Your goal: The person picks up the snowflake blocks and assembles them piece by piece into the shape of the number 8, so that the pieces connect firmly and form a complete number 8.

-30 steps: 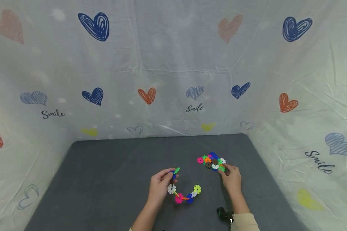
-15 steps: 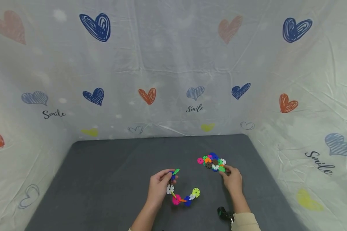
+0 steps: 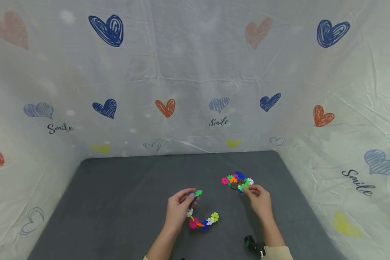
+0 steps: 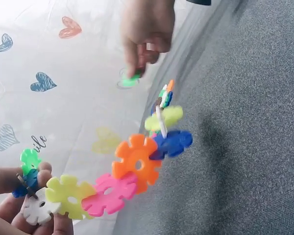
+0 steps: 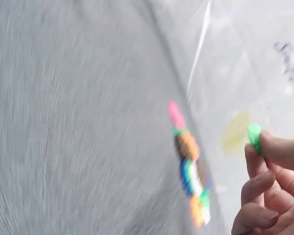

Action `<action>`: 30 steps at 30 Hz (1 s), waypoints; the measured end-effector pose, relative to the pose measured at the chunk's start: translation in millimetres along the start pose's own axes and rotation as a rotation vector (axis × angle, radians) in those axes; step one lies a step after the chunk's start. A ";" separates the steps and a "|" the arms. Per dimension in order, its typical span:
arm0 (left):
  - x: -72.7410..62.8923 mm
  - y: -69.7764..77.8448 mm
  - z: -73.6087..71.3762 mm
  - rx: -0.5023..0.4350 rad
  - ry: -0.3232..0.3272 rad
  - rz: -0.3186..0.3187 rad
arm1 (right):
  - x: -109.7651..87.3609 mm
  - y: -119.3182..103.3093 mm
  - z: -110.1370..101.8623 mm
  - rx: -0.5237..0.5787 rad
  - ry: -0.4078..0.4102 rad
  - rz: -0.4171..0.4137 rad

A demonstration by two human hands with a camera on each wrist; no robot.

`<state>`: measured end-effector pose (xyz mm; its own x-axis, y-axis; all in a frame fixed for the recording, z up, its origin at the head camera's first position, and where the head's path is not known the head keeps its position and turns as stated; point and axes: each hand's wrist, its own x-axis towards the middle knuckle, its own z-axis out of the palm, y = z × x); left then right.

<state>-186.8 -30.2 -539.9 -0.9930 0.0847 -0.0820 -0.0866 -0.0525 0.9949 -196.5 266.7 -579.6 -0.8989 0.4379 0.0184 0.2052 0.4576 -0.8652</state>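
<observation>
Low in the middle of the head view, the left hand (image 3: 178, 209) pinches one end of a chain of snowflake discs (image 3: 202, 218), fingers curled round its green and blue pieces; the chain curves down and to the right over the grey mat (image 3: 123, 202), ending in a yellow-green disc. Right of centre, the right hand (image 3: 260, 200) pinches a single green disc (image 3: 245, 186) between thumb and fingertips, just beside the loose pile of discs (image 3: 236, 180); in the right wrist view that green disc (image 5: 254, 134) shows at the fingertips, the pile blurred to its left. The heart-printed sheet (image 3: 195, 72) fills the upper frame.
</observation>
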 end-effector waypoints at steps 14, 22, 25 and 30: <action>-1.2 -0.9 2.9 -0.001 0.046 0.014 | -57.7 -70.0 39.4 0.433 -0.135 -0.253; -3.4 -0.9 5.0 -0.006 0.007 0.053 | -75.2 -92.7 51.8 0.434 -0.176 -0.301; -2.9 -1.4 5.1 -0.003 -0.008 0.062 | -80.6 -102.1 47.6 0.442 -0.178 -0.336; -2.1 -2.8 4.3 -0.004 -0.035 0.079 | -74.0 -91.2 51.1 0.458 -0.208 -0.354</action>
<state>-184.1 -25.9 -542.3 -0.9933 0.1153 -0.0014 -0.0088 -0.0645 0.9979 -168.5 153.1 -527.7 -0.9483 0.1388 0.2855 -0.2652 0.1479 -0.9528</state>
